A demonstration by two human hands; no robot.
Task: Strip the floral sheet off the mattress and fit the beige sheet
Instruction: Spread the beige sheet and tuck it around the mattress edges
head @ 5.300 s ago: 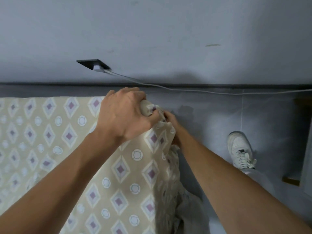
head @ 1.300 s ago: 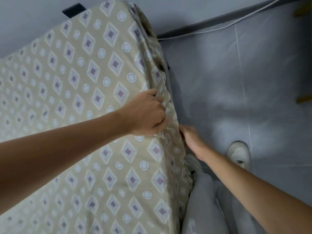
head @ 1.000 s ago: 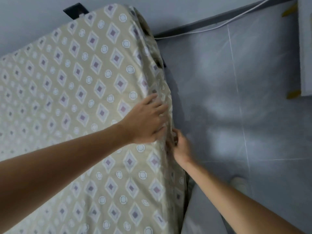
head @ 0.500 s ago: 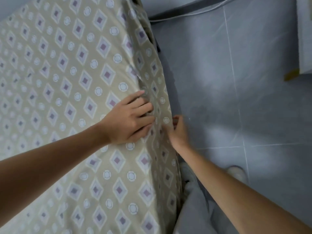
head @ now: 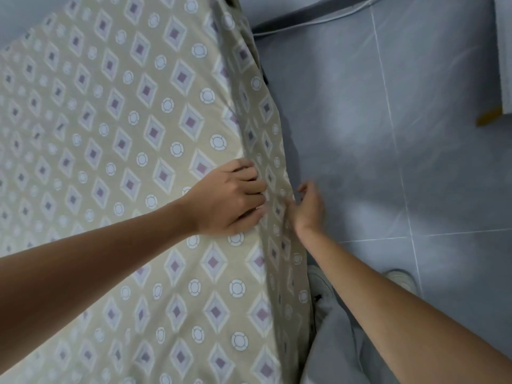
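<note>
The beige sheet (head: 144,151), printed with diamonds and circles, covers the mattress top and drapes over its right edge. The left hand (head: 230,198) lies on the top surface at that edge, its fingers now bent over the edge into the cloth, where half a second ago they lay straighter. The right hand (head: 309,206) is beside the hanging side cloth, fingers loosely curled; whether it holds fabric cannot be told. It sits slightly further out than before. White shoes (head: 399,278) and grey trousers (head: 338,353) stand on the tiled floor (head: 388,134).
</note>
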